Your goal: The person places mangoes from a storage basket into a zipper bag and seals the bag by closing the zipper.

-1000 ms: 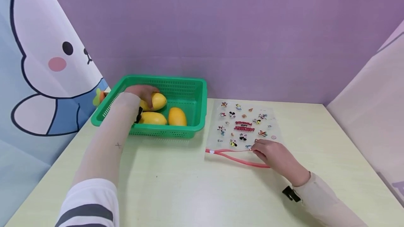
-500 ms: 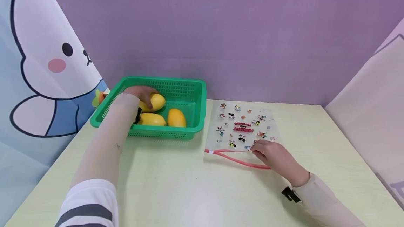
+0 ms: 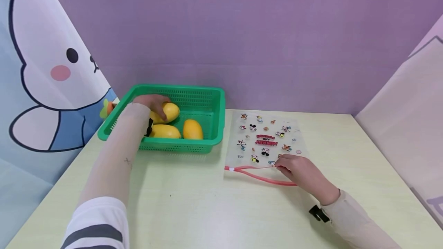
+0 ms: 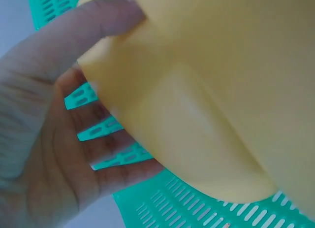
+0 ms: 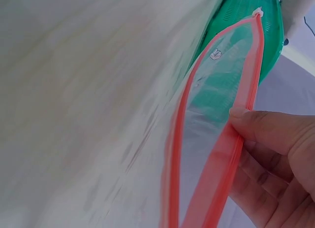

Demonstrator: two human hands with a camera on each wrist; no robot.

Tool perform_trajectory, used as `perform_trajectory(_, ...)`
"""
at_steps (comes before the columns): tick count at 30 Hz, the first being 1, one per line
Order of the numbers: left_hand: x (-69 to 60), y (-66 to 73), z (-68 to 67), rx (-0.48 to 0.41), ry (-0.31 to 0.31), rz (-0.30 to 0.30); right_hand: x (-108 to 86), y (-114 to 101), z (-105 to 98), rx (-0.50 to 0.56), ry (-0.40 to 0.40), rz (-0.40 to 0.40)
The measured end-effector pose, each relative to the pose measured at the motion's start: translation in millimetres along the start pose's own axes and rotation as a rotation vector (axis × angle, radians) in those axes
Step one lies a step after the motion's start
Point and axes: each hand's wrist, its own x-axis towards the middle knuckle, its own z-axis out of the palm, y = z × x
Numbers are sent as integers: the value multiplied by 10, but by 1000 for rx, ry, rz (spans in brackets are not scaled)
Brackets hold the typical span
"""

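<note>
– While the left hand [image 3: 154, 105] holds one yellow fruit [image 3: 172, 112], where is it?
– Left side of the green basket [image 3: 190, 147], lying mostly sideways. Fingers [image 4: 123, 176] curl round it.
– And the clear bag [image 3: 266, 141]?
– Right of the fruit, on the bench [image 3: 194, 210], its red mouth [image 3: 266, 180] on the near side. The right hand [image 3: 300, 169] pinches its edge.
– How do they look?
– Fruit smooth and plump, basket full of holes, bag thin and floppy

Fruit [image 3: 193, 130] in basket [image 3: 219, 116] left of bag [image 3: 253, 143], both on table [image 3: 204, 214].
</note>
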Motion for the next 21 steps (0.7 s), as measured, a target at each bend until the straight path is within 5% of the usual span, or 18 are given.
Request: perform_trajectory(21, 8, -45, -57, -4, 54, 121, 17, 14, 27, 10, 24, 2)
